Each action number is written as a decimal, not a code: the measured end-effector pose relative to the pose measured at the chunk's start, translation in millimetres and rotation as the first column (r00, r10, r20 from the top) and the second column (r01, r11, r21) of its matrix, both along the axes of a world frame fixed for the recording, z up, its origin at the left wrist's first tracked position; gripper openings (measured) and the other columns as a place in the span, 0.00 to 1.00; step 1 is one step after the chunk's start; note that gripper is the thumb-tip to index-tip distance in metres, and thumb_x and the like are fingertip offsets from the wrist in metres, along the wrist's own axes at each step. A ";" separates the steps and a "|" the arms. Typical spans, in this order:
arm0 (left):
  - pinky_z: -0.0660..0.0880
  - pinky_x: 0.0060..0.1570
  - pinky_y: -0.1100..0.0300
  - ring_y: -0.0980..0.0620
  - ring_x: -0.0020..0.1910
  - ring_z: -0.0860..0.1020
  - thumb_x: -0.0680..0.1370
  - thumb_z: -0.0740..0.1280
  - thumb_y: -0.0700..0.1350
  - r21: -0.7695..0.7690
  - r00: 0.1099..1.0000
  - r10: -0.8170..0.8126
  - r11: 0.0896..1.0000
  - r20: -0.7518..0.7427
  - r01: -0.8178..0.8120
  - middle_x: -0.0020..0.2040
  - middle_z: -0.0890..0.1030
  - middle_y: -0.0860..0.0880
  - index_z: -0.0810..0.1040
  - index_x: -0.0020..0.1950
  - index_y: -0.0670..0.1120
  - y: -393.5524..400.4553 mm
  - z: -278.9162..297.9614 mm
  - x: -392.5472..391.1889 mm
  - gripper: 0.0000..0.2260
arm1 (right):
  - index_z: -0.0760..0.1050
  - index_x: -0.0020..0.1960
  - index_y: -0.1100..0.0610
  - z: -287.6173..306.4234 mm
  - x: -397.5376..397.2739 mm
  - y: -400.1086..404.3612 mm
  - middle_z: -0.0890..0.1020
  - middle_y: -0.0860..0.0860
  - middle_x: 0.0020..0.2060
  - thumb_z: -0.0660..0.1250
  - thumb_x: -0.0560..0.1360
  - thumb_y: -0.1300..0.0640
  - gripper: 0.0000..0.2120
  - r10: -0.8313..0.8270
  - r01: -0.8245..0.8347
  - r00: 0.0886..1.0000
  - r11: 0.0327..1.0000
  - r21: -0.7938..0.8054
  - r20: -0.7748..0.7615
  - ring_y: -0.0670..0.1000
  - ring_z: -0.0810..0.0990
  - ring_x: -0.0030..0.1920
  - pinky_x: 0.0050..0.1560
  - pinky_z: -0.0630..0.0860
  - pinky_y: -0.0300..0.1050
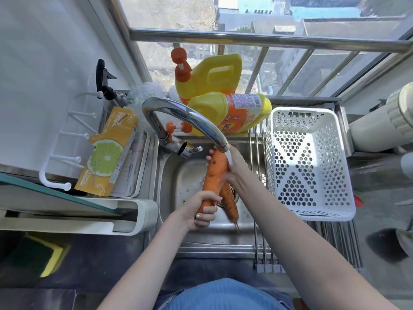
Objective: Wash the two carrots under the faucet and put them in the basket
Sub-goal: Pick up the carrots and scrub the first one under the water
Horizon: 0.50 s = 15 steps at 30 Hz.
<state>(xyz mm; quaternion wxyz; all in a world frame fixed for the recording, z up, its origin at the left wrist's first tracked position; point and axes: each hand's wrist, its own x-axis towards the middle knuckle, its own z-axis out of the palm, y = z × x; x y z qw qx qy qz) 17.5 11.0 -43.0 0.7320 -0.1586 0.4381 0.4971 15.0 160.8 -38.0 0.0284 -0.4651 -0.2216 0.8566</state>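
Step in hand: first carrot (215,173) is being rinsed under the faucet (190,121), water stream (229,158) running onto its thick end. Nothing's in the basket (308,164) yet, so probably about halfway at best.

Left hand (202,212): fingers wrapped round the carrot's thin lower end, held up at a slant.

Right hand (232,168): laid against the upper part of the same carrot right at the stream, looks like rubbing. Fingers are mostly hidden behind the carrot, though a few fingertips show past its far side, so it's read as curled round it.

Second carrot (230,203): lying in the sink (172,175) just below and right of the left hand, by the drain, not touched by either hand.

Basket: white perforated one, sat on the roll-up rack just right of the right hand.

Doing it well: the dark spots near the thick end should be rubbed properly, and the carrot should be turned by the left hand so every side gets rinsed. Wet carrot is slippery, so the lower grip shouldn't be loosened.
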 end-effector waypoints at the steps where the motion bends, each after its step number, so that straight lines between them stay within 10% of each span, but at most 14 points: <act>1: 0.49 0.15 0.72 0.59 0.14 0.56 0.70 0.67 0.41 -0.043 0.998 -0.019 0.999 -0.058 0.017 0.19 0.62 0.53 0.66 0.34 0.46 -0.5 0.1 0.3 0.10 | 0.76 0.42 0.61 -2.2 0.0 -0.3 0.79 0.54 0.27 0.62 0.79 0.51 0.15 -0.024 0.022 0.998 0.999 0.033 0.063 0.52 0.76 0.27 0.32 0.75 0.44; 4: 0.50 0.18 0.70 0.57 0.15 0.57 0.75 0.64 0.41 -0.205 0.925 -0.155 0.975 -0.345 0.087 0.21 0.63 0.53 0.67 0.38 0.46 1.3 1.2 1.6 0.09 | 0.75 0.44 0.61 -6.6 5.8 -3.2 0.79 0.56 0.30 0.66 0.78 0.53 0.10 -0.073 0.047 0.982 0.987 0.152 0.173 0.54 0.76 0.29 0.34 0.75 0.47; 8: 0.66 0.30 0.62 0.50 0.25 0.71 0.71 0.68 0.44 -0.419 0.572 -0.341 0.908 -0.746 -0.006 0.27 0.74 0.50 0.75 0.36 0.47 4.9 -1.5 12.0 0.04 | 0.77 0.35 0.58 -13.9 8.3 -6.5 0.78 0.55 0.31 0.67 0.78 0.56 0.13 -0.123 0.015 0.950 0.936 0.351 0.286 0.56 0.78 0.35 0.37 0.76 0.46; 15: 0.67 0.39 0.58 0.46 0.38 0.73 0.75 0.63 0.45 -0.644 0.077 -0.641 0.764 -0.764 -0.036 0.44 0.82 0.48 0.74 0.52 0.51 0.5 3.7 19.3 0.07 | 0.78 0.39 0.58 -21.1 -7.5 -8.9 0.85 0.55 0.40 0.66 0.78 0.57 0.10 -0.188 -0.086 0.854 0.869 0.487 0.485 0.53 0.80 0.39 0.41 0.73 0.44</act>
